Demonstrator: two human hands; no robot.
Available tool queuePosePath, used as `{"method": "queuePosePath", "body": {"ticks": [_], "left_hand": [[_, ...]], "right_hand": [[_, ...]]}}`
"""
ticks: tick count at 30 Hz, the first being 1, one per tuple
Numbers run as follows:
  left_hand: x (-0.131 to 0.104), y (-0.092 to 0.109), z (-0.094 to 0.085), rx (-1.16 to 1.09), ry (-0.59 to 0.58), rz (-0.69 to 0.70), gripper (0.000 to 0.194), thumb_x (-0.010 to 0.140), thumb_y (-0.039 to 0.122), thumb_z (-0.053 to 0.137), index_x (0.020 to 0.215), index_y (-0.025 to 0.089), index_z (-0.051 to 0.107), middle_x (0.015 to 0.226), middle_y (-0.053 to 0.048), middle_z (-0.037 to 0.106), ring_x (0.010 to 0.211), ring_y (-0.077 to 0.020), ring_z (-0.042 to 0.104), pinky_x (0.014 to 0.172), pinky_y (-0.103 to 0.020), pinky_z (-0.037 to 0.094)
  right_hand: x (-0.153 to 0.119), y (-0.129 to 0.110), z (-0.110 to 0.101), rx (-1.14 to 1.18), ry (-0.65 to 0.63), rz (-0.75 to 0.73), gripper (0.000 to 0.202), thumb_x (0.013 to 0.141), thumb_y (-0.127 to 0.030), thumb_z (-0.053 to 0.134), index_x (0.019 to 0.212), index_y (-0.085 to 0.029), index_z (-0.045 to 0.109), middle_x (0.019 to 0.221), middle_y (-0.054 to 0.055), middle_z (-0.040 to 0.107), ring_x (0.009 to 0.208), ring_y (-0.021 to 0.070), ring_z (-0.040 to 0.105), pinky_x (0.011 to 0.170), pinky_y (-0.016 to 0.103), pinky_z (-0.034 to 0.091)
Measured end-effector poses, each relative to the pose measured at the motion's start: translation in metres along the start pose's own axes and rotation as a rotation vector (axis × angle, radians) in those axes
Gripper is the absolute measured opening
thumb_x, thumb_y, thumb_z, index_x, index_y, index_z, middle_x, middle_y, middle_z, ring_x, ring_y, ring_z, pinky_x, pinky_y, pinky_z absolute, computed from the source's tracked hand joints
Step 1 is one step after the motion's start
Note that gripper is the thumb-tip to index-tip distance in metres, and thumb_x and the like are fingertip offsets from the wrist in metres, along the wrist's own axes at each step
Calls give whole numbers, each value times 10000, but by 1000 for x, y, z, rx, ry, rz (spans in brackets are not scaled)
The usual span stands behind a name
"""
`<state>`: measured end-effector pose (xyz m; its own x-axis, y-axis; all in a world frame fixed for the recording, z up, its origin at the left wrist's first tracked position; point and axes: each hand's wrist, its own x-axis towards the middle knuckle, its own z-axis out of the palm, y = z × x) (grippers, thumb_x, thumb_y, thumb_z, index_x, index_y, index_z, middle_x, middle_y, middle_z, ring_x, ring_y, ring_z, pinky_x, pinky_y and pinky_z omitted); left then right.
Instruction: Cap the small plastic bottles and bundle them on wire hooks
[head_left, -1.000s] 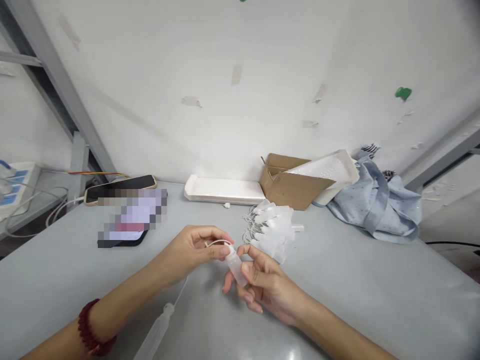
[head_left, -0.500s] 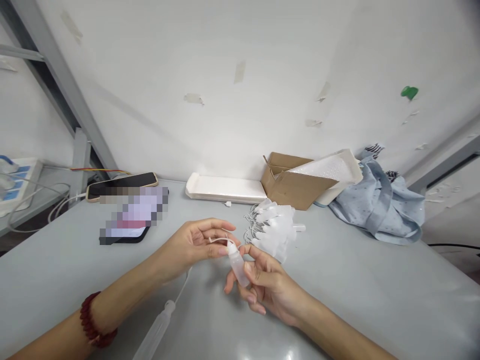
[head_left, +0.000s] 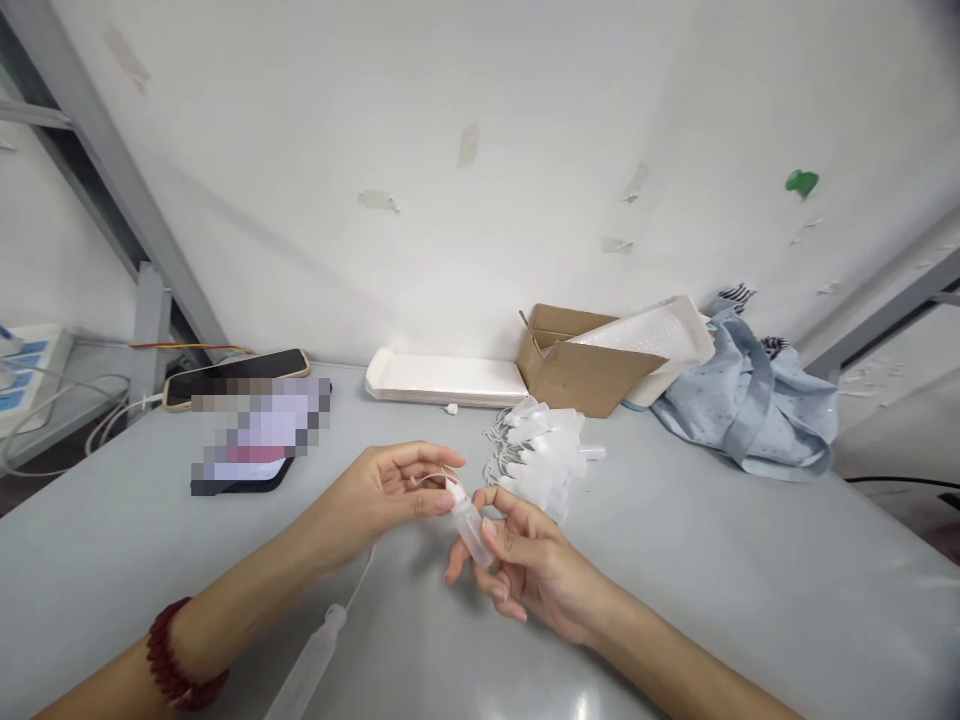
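A small translucent bottle [head_left: 472, 531] with a white tip is held tilted over the table by my right hand [head_left: 529, 560], thumb and fingers round its body. My left hand [head_left: 397, 487] pinches at the tip, where a thin white strand curves off to the left. Exactly what the left fingertips grip is too small to tell. Another translucent bottle [head_left: 306, 668] lies at the lower front, with a thin cord running up from its neck toward my left hand. Behind my right hand is a pile of similar bottles [head_left: 544, 450] with loops of cord.
White flat packs [head_left: 450, 378] and an open cardboard box [head_left: 600, 375] stand against the wall. A light blue cloth bag [head_left: 757, 410] lies at the right. Two phones [head_left: 236, 375] rest at the left, near cables and a power strip [head_left: 31, 385]. A small white piece [head_left: 451, 409] lies before the packs.
The view has shifted slightly, moving the whole scene a little left. Both hands keep hold around the same bottle, and the left fingers sit a bit closer over its tip.
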<state>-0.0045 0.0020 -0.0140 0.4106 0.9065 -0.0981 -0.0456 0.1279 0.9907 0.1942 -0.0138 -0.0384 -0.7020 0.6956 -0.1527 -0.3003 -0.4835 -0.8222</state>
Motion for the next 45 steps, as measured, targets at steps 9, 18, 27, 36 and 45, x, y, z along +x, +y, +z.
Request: {"method": "queuePosePath", "body": {"ticks": [9,18,27,36,45], "left_hand": [[-2,6,-1,51,-53,-15,219,785,306,657,988,224,650,968,-15,699,900,-176,625,859,-309,454],[-3,9,-1,267,-28,-13,148,762,340,654,816,204,682,774,7,655,760,-172,606,741,-281,474],[-2,9,-2,143,-51,22,305,743,276,674,1039,218,629,885,-10,661,867,-183,604,796,-310,466],[-3,10,8,319,13,-66,185,753,347,636,719,165,644,574,26,583,582,-138,546,590,-244,432],[0,-1,10,206,13,-62,202,732,327,652,647,164,568,575,27,588,533,-123,528,553,-248,441]], "right_hand": [[0,0,0,-40,7,2,299,837,-376,614,959,-189,416,813,94,680,441,39,438,359,126,332],[2,2,-1,-90,14,-7,317,827,-371,630,943,-199,390,791,93,697,433,43,439,354,126,316],[0,0,-1,-104,7,-17,322,838,-382,609,947,-210,360,793,82,692,425,40,414,358,132,300],[3,4,-1,-363,69,-75,277,884,-446,492,950,-224,340,750,27,649,428,61,406,389,177,304],[-4,10,3,-1060,374,-347,235,899,-379,467,821,-168,536,616,-13,470,534,108,411,499,242,314]]}}
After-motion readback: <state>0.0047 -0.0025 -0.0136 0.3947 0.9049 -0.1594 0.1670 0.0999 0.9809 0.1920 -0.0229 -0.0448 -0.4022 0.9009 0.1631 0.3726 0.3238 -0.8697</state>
